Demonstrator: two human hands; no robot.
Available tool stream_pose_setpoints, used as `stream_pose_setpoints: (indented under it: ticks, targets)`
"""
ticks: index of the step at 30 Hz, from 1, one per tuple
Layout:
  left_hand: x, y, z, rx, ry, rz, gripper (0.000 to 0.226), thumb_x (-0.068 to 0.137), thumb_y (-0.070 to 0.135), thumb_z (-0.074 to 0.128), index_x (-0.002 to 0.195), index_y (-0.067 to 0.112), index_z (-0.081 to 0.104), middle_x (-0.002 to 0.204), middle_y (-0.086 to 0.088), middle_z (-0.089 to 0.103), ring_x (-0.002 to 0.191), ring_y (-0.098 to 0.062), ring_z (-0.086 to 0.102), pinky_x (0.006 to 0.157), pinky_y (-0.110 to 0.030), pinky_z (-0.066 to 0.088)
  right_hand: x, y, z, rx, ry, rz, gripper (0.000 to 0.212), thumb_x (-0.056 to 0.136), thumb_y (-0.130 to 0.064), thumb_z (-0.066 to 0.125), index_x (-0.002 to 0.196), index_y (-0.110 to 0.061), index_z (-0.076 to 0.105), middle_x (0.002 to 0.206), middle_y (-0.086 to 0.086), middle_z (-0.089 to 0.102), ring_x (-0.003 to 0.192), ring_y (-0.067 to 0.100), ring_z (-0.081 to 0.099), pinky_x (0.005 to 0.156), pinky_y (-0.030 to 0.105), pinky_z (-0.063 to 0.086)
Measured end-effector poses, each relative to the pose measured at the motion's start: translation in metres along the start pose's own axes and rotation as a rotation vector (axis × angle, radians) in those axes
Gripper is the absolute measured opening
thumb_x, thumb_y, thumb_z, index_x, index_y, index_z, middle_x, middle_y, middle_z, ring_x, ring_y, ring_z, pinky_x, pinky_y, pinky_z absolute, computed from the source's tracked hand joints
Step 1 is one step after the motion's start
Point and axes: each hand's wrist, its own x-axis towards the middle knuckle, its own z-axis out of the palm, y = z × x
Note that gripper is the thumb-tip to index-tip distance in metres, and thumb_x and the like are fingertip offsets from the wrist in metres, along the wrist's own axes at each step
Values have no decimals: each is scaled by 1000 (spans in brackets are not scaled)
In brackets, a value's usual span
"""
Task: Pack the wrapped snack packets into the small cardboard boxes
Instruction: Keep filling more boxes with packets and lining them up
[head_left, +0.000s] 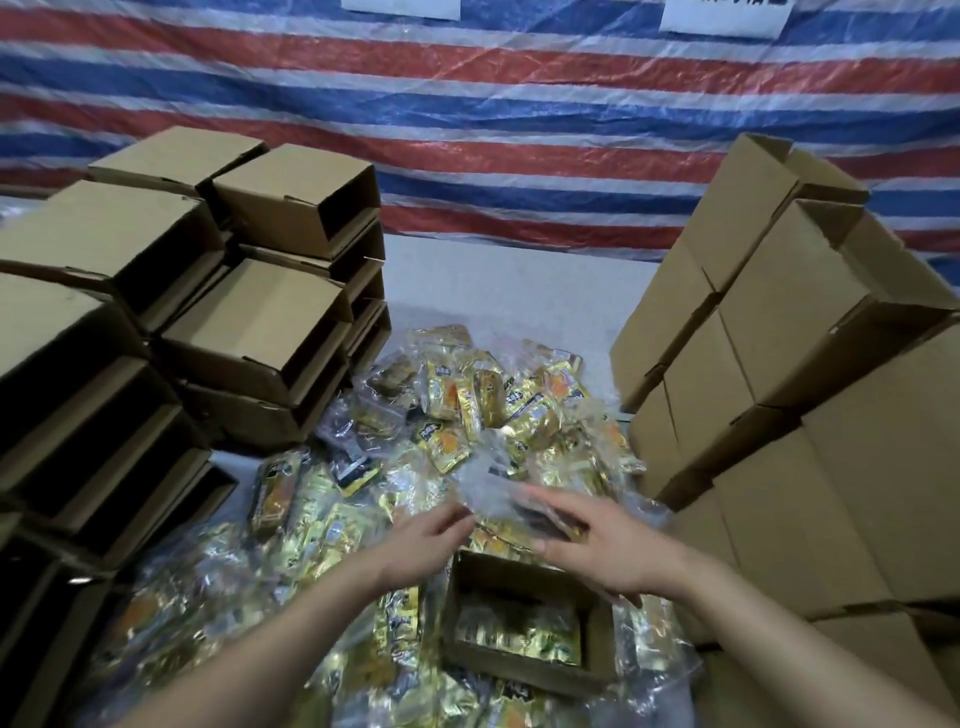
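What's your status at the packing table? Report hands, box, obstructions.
Left hand and right hand gripping a clear-wrapped packet bundle. Open box below, part-filled. Nothing in the way.

Two hands (524, 540); one open box (524, 675); countless packets (467, 415).

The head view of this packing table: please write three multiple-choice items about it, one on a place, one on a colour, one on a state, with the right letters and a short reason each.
1. Where is the small open brown cardboard box?
A. under the hands
B. on the left stack
C. against the sheet

2. Which colours has the striped plastic sheet behind the table?
A. green and black
B. red, blue and white
C. plain grey

3. What is in the open box?
A. nothing
B. gold wrapped snack packets
C. a closed lid

Answers: 1 A, it sits near the viewer below the left hand and right hand. 2 B, the stripes show it. 3 B, gold wrappers lie on its bottom.
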Motion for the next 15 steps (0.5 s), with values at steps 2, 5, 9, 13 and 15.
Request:
stream_pose_setpoints:
  ticks: [2, 5, 9, 13, 15]
  targets:
    - [-4, -8, 17, 25, -76, 33, 42, 103, 52, 40, 138, 33, 54, 139, 14, 53, 124, -4, 48, 104, -22, 37, 0, 0, 12, -21, -134, 30, 54, 94, -38, 66, 145, -38, 47, 142, -26, 46, 118, -22, 44, 99, 1, 29]
    - [-7, -22, 35, -10, -57, 33, 28, 107, 33, 42, 120, 23, 64, 120, 6, 65, 109, -12, 60, 94, -24, 48, 3, 1, 27, -119, -330, 112, 44, 95, -45, 61, 138, -43, 55, 131, -19, 61, 113, 0, 56, 99, 19, 43]
    - [-6, -34, 48, -32, 92, 8, 23, 108, 31, 39, 105, 27, 62, 97, 10, 64, 87, 6, 57, 68, -6, 40, 17, 7, 54, -339, -453, 239, 37, 91, -52, 54, 123, -37, 61, 117, -6, 68, 101, 16, 62, 87, 30, 49]
    - [-1, -39, 61, -21, 203, 12, 25, 107, 32, 39, 89, 38, 55, 83, 9, 63, 75, 0, 58, 64, -18, 42, 44, 15, 87, -433, -391, 278, 53, 93, -58, 50, 136, -27, 54, 126, 6, 64, 112, 29, 61, 92, 36, 48]
    - [-1, -43, 65, -15, 238, 6, 26, 107, 34, 38, 88, 36, 56, 82, 7, 64, 75, -1, 59, 63, -17, 43, 49, 22, 108, -404, -373, 296, 57, 95, -56, 51, 142, -24, 46, 133, 10, 60, 118, 32, 58, 97, 39, 47]
